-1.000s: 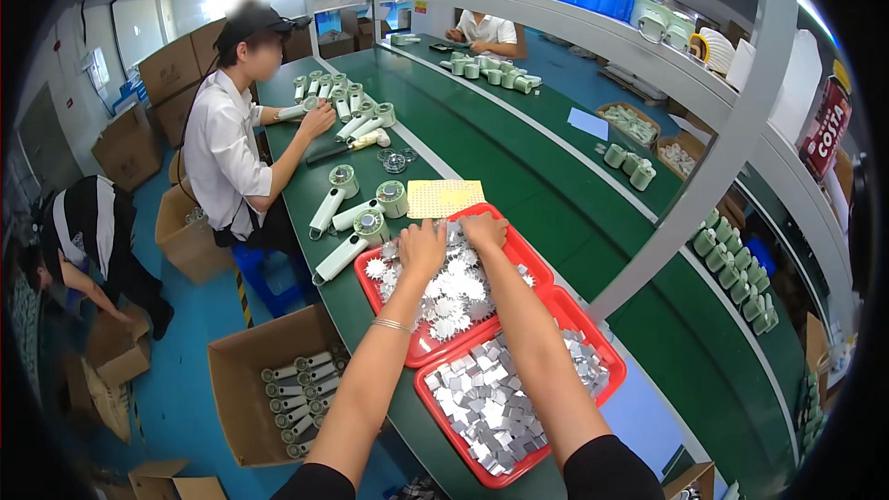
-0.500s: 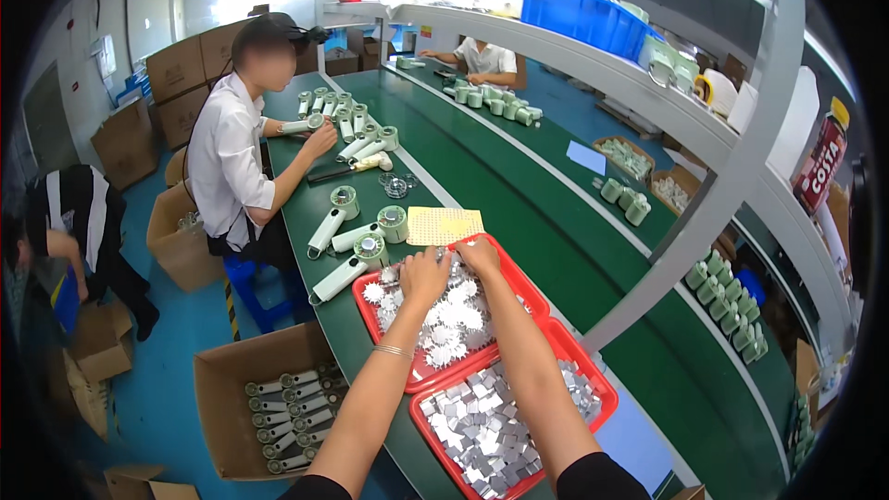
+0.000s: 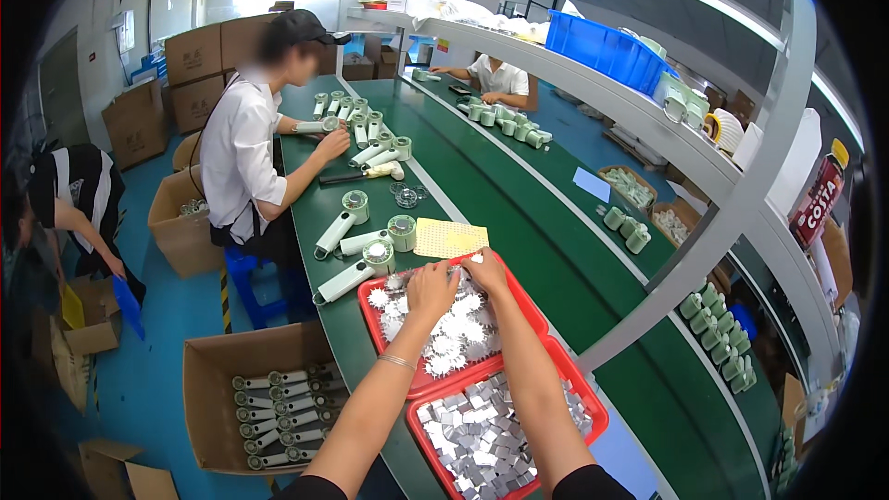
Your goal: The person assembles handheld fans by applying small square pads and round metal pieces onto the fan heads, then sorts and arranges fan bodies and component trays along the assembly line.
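Both my hands reach over the far red tray (image 3: 535, 307), which holds several white spiky fan wheels (image 3: 454, 333). My left hand (image 3: 431, 289) hovers with curled fingers over the wheels at the tray's far end. My right hand (image 3: 484, 268) pinches one small white wheel at the tray's far rim. A second red tray (image 3: 597, 412) nearer to me holds several small silver metal squares (image 3: 482, 426). Just beyond my hands lies a yellow perforated sheet (image 3: 448, 238).
Pale green handheld fan bodies (image 3: 356, 255) lie left of the trays on the green bench (image 3: 333, 315). A person in a white shirt (image 3: 243, 162) sits at the bench ahead. A cardboard box (image 3: 208, 389) of fan bodies stands on the floor. The conveyor (image 3: 546, 250) runs on the right.
My hands have stayed over the far tray while the view drew closer. The right hand has shifted toward the tray's far rim with a white wheel in its fingers.
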Demonstrator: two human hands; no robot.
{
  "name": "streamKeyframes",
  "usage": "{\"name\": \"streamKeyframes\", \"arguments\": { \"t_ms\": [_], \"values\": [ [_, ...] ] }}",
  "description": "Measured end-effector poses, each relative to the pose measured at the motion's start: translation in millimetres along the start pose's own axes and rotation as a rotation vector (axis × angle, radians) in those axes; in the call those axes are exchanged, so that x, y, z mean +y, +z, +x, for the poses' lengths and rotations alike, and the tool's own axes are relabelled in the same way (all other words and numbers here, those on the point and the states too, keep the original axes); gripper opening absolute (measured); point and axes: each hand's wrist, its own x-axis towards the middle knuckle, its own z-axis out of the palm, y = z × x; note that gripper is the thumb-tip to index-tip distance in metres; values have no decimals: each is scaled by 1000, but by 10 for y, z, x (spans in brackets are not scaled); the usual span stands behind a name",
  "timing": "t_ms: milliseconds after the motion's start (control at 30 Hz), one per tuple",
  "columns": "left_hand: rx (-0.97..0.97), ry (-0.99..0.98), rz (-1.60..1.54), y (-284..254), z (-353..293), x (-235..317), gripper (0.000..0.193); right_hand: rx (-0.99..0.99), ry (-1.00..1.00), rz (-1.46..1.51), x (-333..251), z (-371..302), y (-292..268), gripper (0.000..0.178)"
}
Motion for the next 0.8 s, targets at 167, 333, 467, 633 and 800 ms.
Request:
{"name": "streamKeyframes", "arguments": {
  "t_ms": [167, 333, 467, 633, 800],
  "values": [
    [-55, -47, -24, -66, 29, 36, 34, 13, 4, 119, -19, -90, 24, 67],
    [2, -77, -93, -91, 62, 14, 32, 86, -30, 91, -99, -202, 15, 68],
    [60, -94, -176, -65, 62, 33, 31, 144, -20, 311, -32, -235, 18, 64],
    [86, -130, -310, -97, 53, -5, 32, 157, -78, 297, -129, -379, -31, 63],
    [48, -187, -323, -139, 31, 68, 36, 195, -99, 331, -170, -504, -95, 58]
  ]
}}
